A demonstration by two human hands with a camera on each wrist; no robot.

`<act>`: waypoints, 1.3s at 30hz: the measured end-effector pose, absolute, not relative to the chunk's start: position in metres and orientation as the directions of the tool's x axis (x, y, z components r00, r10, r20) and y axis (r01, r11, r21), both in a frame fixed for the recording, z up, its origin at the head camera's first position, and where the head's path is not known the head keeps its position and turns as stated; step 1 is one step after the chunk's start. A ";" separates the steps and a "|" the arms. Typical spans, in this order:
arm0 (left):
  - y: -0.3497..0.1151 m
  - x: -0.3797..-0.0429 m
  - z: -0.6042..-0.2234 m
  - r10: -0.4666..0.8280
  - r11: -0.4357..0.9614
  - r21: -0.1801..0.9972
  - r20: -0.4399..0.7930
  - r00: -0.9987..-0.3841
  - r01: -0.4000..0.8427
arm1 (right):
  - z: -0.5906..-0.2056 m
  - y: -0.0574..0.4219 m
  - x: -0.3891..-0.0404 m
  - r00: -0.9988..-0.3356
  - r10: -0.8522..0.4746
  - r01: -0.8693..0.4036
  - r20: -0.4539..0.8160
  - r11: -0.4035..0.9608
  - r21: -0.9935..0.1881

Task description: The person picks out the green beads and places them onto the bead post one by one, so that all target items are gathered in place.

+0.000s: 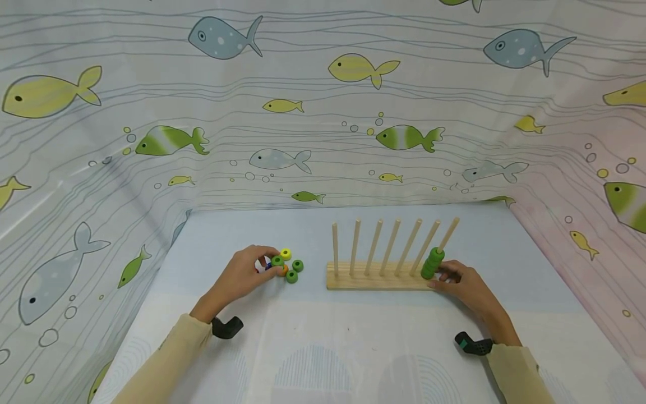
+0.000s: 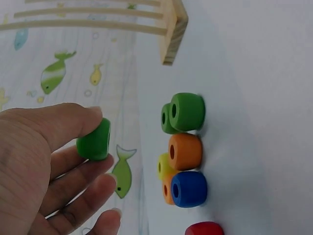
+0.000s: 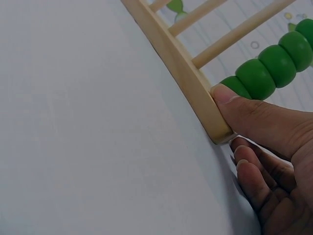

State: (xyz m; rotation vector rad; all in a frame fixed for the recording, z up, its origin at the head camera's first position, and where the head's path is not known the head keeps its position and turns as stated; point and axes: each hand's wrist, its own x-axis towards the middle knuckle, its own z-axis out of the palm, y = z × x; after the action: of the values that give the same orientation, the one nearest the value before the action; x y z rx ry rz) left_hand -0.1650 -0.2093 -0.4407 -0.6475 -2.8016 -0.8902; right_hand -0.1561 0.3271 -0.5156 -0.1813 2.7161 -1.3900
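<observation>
A green bead is pinched by the fingers of the left hand above loose beads, which could be scattered if brushed; the rack, its end gripped by the right hand, might be shifted if tugged.

on the desk, loose beads lie left of the rack; stacked beads sit on its rightmost peg.

Red bead — partly beyond edge
</observation>
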 end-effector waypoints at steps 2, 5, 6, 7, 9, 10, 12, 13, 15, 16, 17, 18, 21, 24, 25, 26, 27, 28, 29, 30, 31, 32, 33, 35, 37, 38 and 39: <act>-0.209 -0.166 -0.438 0.360 0.739 0.512 0.248 -0.899 0.438 | -0.515 0.327 -0.156 -0.990 -0.142 -0.064 -0.024 0.582 -0.811; -0.208 -0.167 -0.435 0.365 0.739 0.510 0.248 -0.897 0.441 | -0.514 0.327 -0.155 -0.989 -0.143 -0.061 -0.029 0.585 -0.809; -0.208 -0.168 -0.434 0.365 0.738 0.509 0.251 -0.897 0.443 | -0.514 0.327 -0.155 -0.989 -0.146 -0.063 -0.029 0.586 -0.808; -0.208 -0.169 -0.433 0.366 0.736 0.511 0.253 -0.896 0.445 | -0.514 0.327 -0.155 -0.989 -0.146 -0.063 -0.029 0.584 -0.810; -0.207 -0.170 -0.431 0.367 0.734 0.509 0.260 -0.893 0.450 | -0.514 0.327 -0.155 -0.989 -0.147 -0.065 -0.026 0.584 -0.809; -0.207 -0.171 -0.431 0.369 0.734 0.506 0.264 -0.891 0.453 | -0.514 0.327 -0.155 -0.989 -0.146 -0.066 -0.025 0.584 -0.809; -0.205 -0.172 -0.428 0.372 0.733 0.500 0.273 -0.887 0.461 | -0.514 0.327 -0.155 -0.989 -0.147 -0.068 -0.023 0.585 -0.808; -0.205 -0.173 -0.427 0.375 0.733 0.496 0.277 -0.885 0.466 | -0.514 0.327 -0.155 -0.989 -0.147 -0.069 -0.022 0.585 -0.808; -0.203 -0.173 -0.424 0.383 0.731 0.485 0.291 -0.877 0.480 | -0.514 0.327 -0.155 -0.989 -0.148 -0.070 -0.020 0.583 -0.809; -0.203 -0.174 -0.422 0.384 0.729 0.483 0.297 -0.874 0.485 | -0.514 0.327 -0.155 -0.989 -0.149 -0.071 -0.021 0.582 -0.810; -0.202 -0.174 -0.420 0.387 0.728 0.480 0.302 -0.871 0.489 | -0.514 0.327 -0.155 -0.989 -0.150 -0.072 -0.020 0.581 -0.811; -0.201 -0.174 -0.418 0.388 0.728 0.477 0.305 -0.870 0.492 | -0.514 0.327 -0.155 -0.989 -0.150 -0.072 -0.020 0.581 -0.811; -0.199 -0.176 -0.413 0.391 0.724 0.479 0.306 -0.868 0.495 | -0.513 0.327 -0.155 -0.989 -0.147 -0.070 -0.020 0.583 -0.810; -0.196 -0.176 -0.408 0.395 0.718 0.488 0.302 -0.868 0.497 | -0.513 0.326 -0.155 -0.990 -0.140 -0.065 -0.022 0.589 -0.806; -0.195 -0.177 -0.406 0.397 0.714 0.489 0.305 -0.865 0.500 | -0.513 0.326 -0.155 -0.990 -0.138 -0.064 -0.022 0.590 -0.805; -0.194 -0.177 -0.404 0.400 0.711 0.489 0.309 -0.863 0.505 | -0.513 0.326 -0.155 -0.990 -0.138 -0.064 -0.023 0.590 -0.805; -0.193 -0.177 -0.403 0.404 0.708 0.487 0.316 -0.859 0.512 | -0.513 0.326 -0.155 -0.990 -0.137 -0.063 -0.023 0.591 -0.804; -0.192 -0.178 -0.401 0.407 0.706 0.482 0.322 -0.854 0.519 | -0.513 0.326 -0.155 -0.990 -0.137 -0.062 -0.024 0.592 -0.804; -0.191 -0.179 -0.400 0.412 0.705 0.476 0.330 -0.850 0.526 | -0.513 0.326 -0.155 -0.990 -0.136 -0.062 -0.024 0.592 -0.804; -0.190 -0.179 -0.400 0.416 0.704 0.470 0.336 -0.845 0.533 | -0.513 0.326 -0.155 -0.991 -0.135 -0.062 -0.024 0.593 -0.803; -0.190 -0.180 -0.399 0.419 0.703 0.464 0.342 -0.841 0.539 | -0.513 0.326 -0.155 -0.990 -0.136 -0.062 -0.024 0.593 -0.802; -0.189 -0.180 -0.398 0.422 0.704 0.458 0.346 -0.838 0.543 | -0.513 0.326 -0.155 -0.990 -0.137 -0.062 -0.025 0.594 -0.802; -0.188 -0.181 -0.398 0.424 0.704 0.453 0.350 -0.835 0.547 | -0.513 0.327 -0.155 -0.990 -0.137 -0.062 -0.025 0.595 -0.801; -0.186 -0.182 -0.396 0.426 0.703 0.450 0.353 -0.833 0.550 | -0.514 0.327 -0.156 -0.990 -0.136 -0.062 -0.025 0.595 -0.801; -0.185 -0.183 -0.394 0.425 0.705 0.447 0.356 -0.833 0.551 | -0.514 0.327 -0.156 -0.990 -0.136 -0.061 -0.025 0.595 -0.802; -0.184 -0.183 -0.392 0.425 0.706 0.446 0.356 -0.832 0.551 | -0.514 0.327 -0.156 -0.991 -0.135 -0.061 -0.024 0.595 -0.801; -0.183 -0.183 -0.391 0.424 0.707 0.444 0.357 -0.832 0.550 | -0.514 0.327 -0.156 -0.991 -0.134 -0.061 -0.024 0.595 -0.802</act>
State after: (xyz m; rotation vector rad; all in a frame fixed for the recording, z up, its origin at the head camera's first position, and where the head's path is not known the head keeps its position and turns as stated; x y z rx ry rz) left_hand -0.1830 -0.1830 -0.3914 -0.7787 -2.6868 -0.8075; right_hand -0.1558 0.3269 -0.5144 -0.1675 2.7321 -1.3685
